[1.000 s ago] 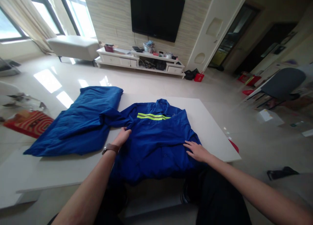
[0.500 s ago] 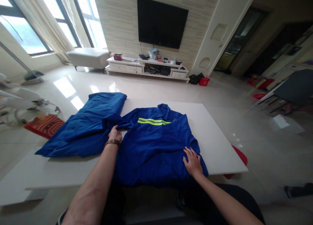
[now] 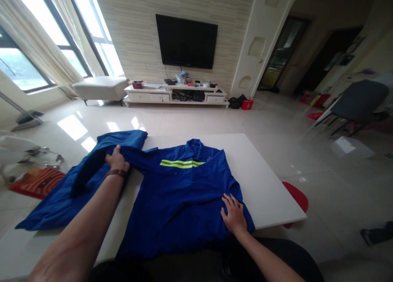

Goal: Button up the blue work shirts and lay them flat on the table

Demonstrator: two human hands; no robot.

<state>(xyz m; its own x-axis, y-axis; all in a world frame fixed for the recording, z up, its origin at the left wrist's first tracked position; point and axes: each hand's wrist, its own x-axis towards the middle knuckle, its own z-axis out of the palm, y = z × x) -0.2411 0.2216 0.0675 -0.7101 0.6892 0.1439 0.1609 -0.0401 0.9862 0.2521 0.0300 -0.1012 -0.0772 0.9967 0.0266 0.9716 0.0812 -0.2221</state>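
Note:
A blue work jacket (image 3: 181,200) with a yellow-and-grey reflective stripe lies front up, its collar pointing away from me. My left hand (image 3: 117,160) is closed on its left-side sleeve (image 3: 139,157), lifting it out over a pile of blue cloth (image 3: 58,196). The fabric hangs down past my fingers, and part of the grip is hidden. On the jacket's lower right side, my right hand (image 3: 234,214) rests flat with its fingers spread. Both the jacket and the blue pile lie on a white table (image 3: 264,188).
A red stool (image 3: 297,197) shows beyond the table's right edge. To the left is a red patterned bag (image 3: 37,183) on the floor. A white TV cabinet (image 3: 147,97) and a pale bench (image 3: 100,87) stand by the far wall.
My left hand has moved left and away from me with the sleeve, which is now stretched outward and raised. My right hand keeps its place on the jacket. The view has shifted slightly.

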